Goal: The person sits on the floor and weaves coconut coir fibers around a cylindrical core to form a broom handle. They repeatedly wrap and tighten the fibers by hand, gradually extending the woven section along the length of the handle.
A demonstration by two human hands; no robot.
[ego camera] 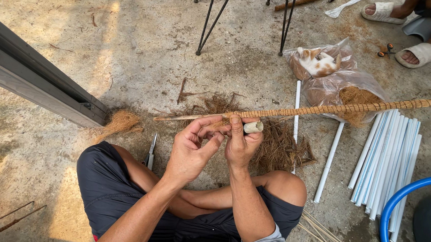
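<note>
Bags first: two clear plastic bags lay at two o'clock from the hands, rounded and crumpled, brown coir showing inside, and an orange-and-white kitten was curled on the upper one. White plastic pipes lay bundled at four o'clock, with a blue hose curving past them.

I saw my left hand with its fingers curled, thumb and forefinger pinching loose fibre against the long stick. My right hand was closed around the stick from below, forefinger pointing up across it, and a small pale spool was tucked in the same grip. The stick ran level from nine to three o'clock, its right stretch already wrapped in coir and twine. Loose coir lay beneath it, scissors by my left knee.
</note>
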